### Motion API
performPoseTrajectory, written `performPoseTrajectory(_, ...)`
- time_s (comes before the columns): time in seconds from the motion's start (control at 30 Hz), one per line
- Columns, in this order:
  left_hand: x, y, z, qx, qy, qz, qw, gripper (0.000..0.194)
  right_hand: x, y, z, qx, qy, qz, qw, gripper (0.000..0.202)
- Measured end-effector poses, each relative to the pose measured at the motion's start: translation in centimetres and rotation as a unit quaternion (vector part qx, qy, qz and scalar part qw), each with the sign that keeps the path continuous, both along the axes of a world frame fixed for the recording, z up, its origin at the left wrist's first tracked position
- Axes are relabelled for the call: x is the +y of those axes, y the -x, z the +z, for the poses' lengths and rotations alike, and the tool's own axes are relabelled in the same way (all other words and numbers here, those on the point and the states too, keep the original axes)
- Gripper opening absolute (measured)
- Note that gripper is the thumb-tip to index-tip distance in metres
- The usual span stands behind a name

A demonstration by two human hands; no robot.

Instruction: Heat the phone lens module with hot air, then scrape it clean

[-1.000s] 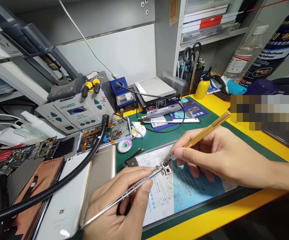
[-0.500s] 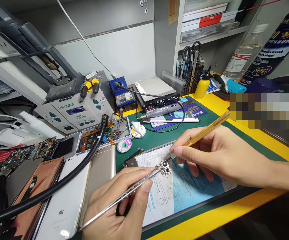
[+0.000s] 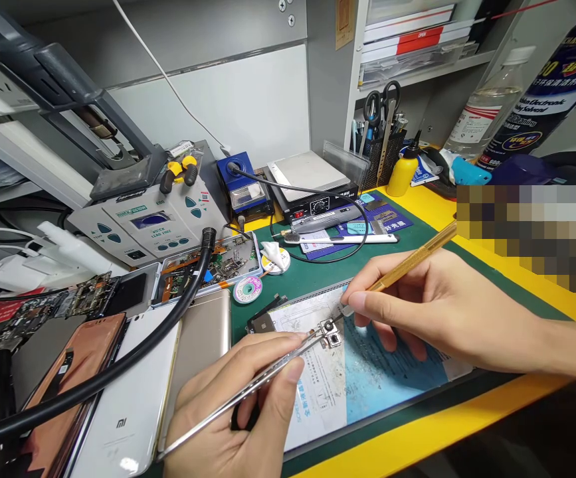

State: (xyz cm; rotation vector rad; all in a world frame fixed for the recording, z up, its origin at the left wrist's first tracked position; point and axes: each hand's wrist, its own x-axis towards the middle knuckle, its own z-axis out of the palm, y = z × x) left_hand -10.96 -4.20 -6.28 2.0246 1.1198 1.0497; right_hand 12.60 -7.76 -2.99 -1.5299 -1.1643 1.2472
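My left hand [image 3: 248, 398] is closed around silver metal tweezers [image 3: 248, 383], whose tips touch the left edge of a small dual camera module [image 3: 331, 333]. The module shows two square lens housings in a silver frame. In my right hand [image 3: 432, 305] is a slim gold-handled hobby knife [image 3: 412, 257], held like a pen. Its tip points down at the module's upper right; whether it touches cannot be made out. Beneath both lies a printed white and blue sheet [image 3: 317, 405] on the green mat [image 3: 248, 325].
Several phones [image 3: 133, 392] lie at the left, crossed by a thick black hose [image 3: 168, 332]. Behind stand a hot-air station [image 3: 153, 219], a parts tray [image 3: 258, 265], a solder wick spool [image 3: 248, 290] and a heating plate [image 3: 312, 176]. A yellow bottle [image 3: 403, 174] stands at the back right.
My right hand and the knife have shifted very slightly right. The left hand, tweezers and camera module look the same.
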Motion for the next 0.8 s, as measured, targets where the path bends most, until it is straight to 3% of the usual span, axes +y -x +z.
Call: performPoseTrajectory(0.8,-0.08,-0.08,0.02,-0.004,-0.007,0.001,1.000,0.017,0.06,0.05,0.18,-0.003,0.014,0.005,1.000,0.023)
